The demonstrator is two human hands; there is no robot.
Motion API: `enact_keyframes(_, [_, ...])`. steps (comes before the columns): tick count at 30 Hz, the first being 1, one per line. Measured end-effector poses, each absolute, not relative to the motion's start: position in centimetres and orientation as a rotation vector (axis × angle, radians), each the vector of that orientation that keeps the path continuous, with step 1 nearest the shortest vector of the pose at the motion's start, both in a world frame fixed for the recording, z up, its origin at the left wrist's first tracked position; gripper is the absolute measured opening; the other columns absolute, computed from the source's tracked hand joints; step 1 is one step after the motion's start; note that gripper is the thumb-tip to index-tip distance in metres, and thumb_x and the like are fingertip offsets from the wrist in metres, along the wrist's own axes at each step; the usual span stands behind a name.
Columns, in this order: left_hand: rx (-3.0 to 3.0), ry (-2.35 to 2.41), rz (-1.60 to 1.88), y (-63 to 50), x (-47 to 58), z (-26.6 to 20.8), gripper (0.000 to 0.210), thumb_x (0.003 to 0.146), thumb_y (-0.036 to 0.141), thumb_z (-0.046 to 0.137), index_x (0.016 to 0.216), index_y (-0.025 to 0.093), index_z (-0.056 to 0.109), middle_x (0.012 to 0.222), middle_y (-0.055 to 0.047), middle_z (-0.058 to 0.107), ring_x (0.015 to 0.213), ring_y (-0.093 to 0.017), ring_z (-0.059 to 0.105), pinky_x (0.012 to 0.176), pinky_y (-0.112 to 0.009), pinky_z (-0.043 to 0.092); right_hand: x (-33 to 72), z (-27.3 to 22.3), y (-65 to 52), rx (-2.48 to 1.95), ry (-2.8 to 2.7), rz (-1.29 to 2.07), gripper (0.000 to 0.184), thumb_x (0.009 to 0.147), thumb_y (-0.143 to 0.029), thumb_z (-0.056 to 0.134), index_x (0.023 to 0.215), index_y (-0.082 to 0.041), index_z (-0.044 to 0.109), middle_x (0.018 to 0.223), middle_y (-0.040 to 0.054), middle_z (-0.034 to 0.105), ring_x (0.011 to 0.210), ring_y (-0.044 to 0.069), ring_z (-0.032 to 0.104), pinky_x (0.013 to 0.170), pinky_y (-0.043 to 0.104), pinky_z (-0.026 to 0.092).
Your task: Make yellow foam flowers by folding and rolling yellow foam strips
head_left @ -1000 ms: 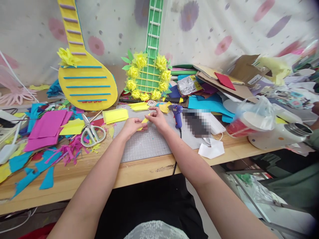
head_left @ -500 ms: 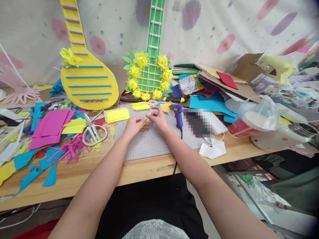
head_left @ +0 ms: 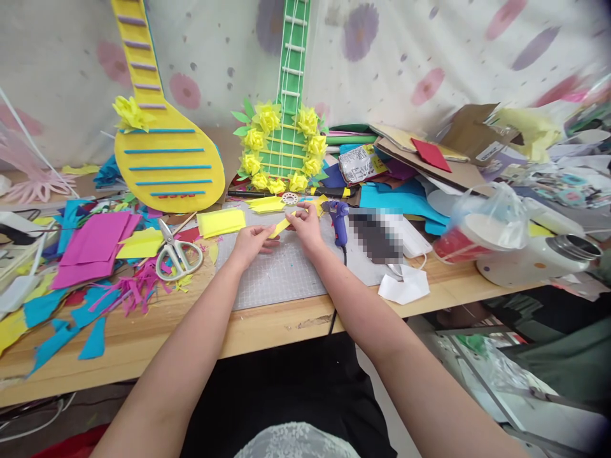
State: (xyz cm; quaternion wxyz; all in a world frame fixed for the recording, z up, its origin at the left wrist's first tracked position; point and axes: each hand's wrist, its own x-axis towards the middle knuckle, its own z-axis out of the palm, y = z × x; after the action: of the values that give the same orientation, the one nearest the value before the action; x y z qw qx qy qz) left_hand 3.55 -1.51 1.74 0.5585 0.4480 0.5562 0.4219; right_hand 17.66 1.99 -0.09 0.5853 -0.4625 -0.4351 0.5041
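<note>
A small strip of yellow crepe paper (head_left: 281, 226) is stretched between my two hands above the grey cutting mat (head_left: 281, 280). My left hand (head_left: 254, 244) pinches its lower left end. The upper right end is pinched by my right hand (head_left: 306, 225). Just right of that hand lies a purple glue gun (head_left: 340, 222) with a black cord. A stack of yellow paper (head_left: 221, 222) sits to the left, and more yellow pieces (head_left: 266, 204) lie behind my hands. Scissors with pale handles (head_left: 177, 252) rest left of the mat.
A yellow paper instrument (head_left: 169, 172) and a green one (head_left: 286, 149) ringed with yellow flowers stand against the curtain. Magenta sheets (head_left: 95, 248) and blue scraps lie at left. On the right are a lidded cup in a plastic bag (head_left: 477, 235), an uncapped bottle (head_left: 539, 261) and cardboard.
My hands have moved slightly apart, and more of the yellow strip now shows between them. The whole view has shifted a little.
</note>
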Motion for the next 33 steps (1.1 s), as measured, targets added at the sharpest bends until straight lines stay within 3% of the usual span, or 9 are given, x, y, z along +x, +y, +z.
enact_keyframes(6, [1.012,1.315,1.058,-1.0,3.7,1.0,0.025,0.066,0.033,0.073,0.076,0.012,0.065,0.068,-0.006,0.070,0.064,-0.018,0.068,0.059,-0.027,0.053,17.2,-0.3,1.9,-1.081,-1.106,1.138,0.047,0.065,-0.036,0.067,0.099,-0.025,0.036,0.072,-0.0082,0.051,0.061,0.009,0.058,0.062,0.026,0.053])
enact_keyframes(11, [1.041,1.318,1.095,-0.9,3.8,0.3,0.016,0.069,0.028,0.070,0.070,0.013,0.064,0.061,-0.003,0.068,0.056,-0.015,0.066,0.057,-0.026,0.053,17.2,-0.6,1.8,-1.043,-1.140,1.179,0.062,0.060,-0.034,0.073,0.107,-0.025,0.035,0.078,-0.0058,0.060,0.068,0.011,0.061,0.072,0.029,0.053])
enact_keyframes(15, [1.021,1.369,1.099,-0.9,3.9,0.5,0.013,0.069,0.025,0.069,0.067,0.013,0.063,0.056,-0.002,0.066,0.051,-0.015,0.064,0.055,-0.026,0.053,17.4,-0.7,1.9,-1.075,-1.127,1.119,0.068,0.059,-0.030,0.074,0.113,-0.024,0.033,0.075,-0.0064,0.058,0.066,0.013,0.062,0.073,0.031,0.052])
enact_keyframes(23, [1.088,1.537,1.048,-0.9,3.5,0.7,0.029,0.066,0.031,0.074,0.055,0.016,0.051,0.044,0.001,0.059,0.038,-0.012,0.056,0.042,-0.021,0.045,17.6,-0.4,1.8,-1.099,-1.074,1.080,0.066,0.059,-0.030,0.075,0.110,-0.024,0.033,0.083,-0.0043,0.058,0.066,0.011,0.061,0.072,0.031,0.054])
enact_keyframes(29, [0.996,1.379,0.965,-1.3,3.0,1.7,0.012,0.074,0.020,0.068,0.071,0.011,0.061,0.062,-0.004,0.067,0.054,-0.013,0.065,0.046,-0.020,0.050,17.8,-0.9,2.1,-1.083,-0.989,1.098,0.066,0.058,-0.030,0.075,0.109,-0.025,0.033,0.089,-0.0033,0.058,0.069,0.012,0.063,0.073,0.032,0.055])
enact_keyframes(33, [1.039,1.428,0.949,-1.2,2.6,1.5,0.013,0.077,0.021,0.065,0.070,0.012,0.058,0.057,-0.003,0.065,0.048,-0.012,0.062,0.042,-0.019,0.049,17.8,-0.8,2.1,-1.042,-0.954,1.132,0.065,0.057,-0.030,0.075,0.107,-0.024,0.034,0.089,-0.0031,0.058,0.069,0.013,0.065,0.074,0.033,0.056])
